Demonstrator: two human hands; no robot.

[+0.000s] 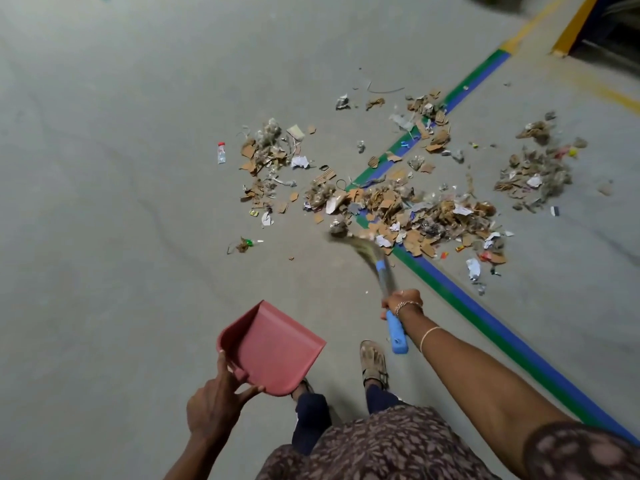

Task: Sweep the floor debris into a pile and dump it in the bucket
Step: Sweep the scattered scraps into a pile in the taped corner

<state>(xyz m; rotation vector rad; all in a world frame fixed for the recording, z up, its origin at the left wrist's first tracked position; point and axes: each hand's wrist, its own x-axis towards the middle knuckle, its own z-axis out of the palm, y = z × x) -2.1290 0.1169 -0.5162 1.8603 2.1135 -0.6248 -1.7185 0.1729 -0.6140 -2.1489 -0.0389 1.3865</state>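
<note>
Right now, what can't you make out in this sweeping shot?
Head view:
Bucket: nowhere in frame, so its place is unknown.
Broom bristles: motion-blurred; contact with the debris is unclear.
Dustpan handle: mostly covered by the left hand.
Small bottle: too small to read any label.
Yellow-edged structure: cut off by the top right edge.

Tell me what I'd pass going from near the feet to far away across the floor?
Red plastic dustpan → blurry straw broom head → small clear plastic bottle with red cap → thin curved grey wire → yellow painted kerb.
</note>
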